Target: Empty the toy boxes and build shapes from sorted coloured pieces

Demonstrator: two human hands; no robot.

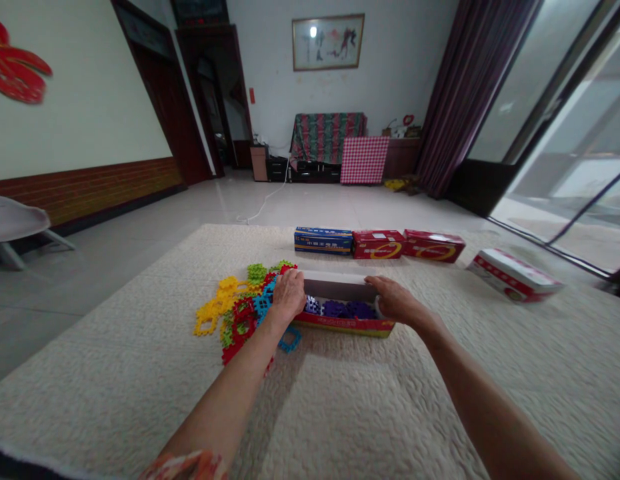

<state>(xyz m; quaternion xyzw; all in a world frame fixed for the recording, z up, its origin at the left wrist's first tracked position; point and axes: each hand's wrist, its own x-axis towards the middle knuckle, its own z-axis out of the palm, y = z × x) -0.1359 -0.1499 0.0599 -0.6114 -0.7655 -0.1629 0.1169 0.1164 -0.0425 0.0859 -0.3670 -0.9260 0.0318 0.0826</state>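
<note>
An open red and yellow cardboard box [340,325] lies lengthwise in front of me, its pale lid flap [335,277] raised along the far side. Purple toothed plastic building pieces [343,309] rest inside. My left hand [290,293] is closed over the box's left end, fingers bent at the flap's corner. At the opposite end, my right hand [396,300] grips the box wall and flap, thumb inside the edge. Beside my left hand spreads a pile of loose plastic building pieces [244,313] in yellow, green, red and blue, partly hidden by my forearm.
Behind the open box stand a blue box [323,241] and two red boxes, one [377,245] beside the other [434,246]. A white and red box [515,275] lies to the right. All rest on a quilted beige mat [340,413]. A grey stool [17,223] stands left.
</note>
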